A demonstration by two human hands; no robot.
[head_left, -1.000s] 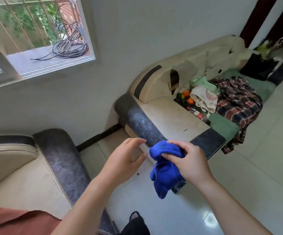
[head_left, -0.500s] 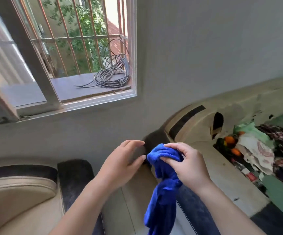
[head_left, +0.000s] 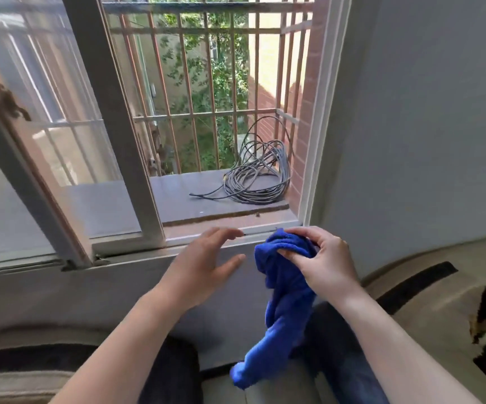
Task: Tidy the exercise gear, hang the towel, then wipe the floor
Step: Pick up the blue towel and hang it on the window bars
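A bright blue towel (head_left: pixel 282 304) hangs bunched from my right hand (head_left: pixel 323 260), whose fingers and thumb pinch its top fold just below the window sill. Its lower end dangles down over the gap between two sofas. My left hand (head_left: pixel 204 266) hovers to the left of the towel with fingers spread and relaxed, holding nothing and a short way from the cloth.
An open window with a white frame (head_left: pixel 113 118) and rust-coloured bars (head_left: pixel 212 83) fills the view ahead. A coil of grey cable (head_left: pixel 256 182) lies on the outer ledge. Sofa arms sit at lower left (head_left: pixel 172 371) and lower right (head_left: pixel 416 284); the grey wall (head_left: pixel 425 126) is at right.
My view has lifted from the floor and sofas to the window. Both hands rose with it, the right still pinching the towel, which now hangs longer; the left stays beside it.
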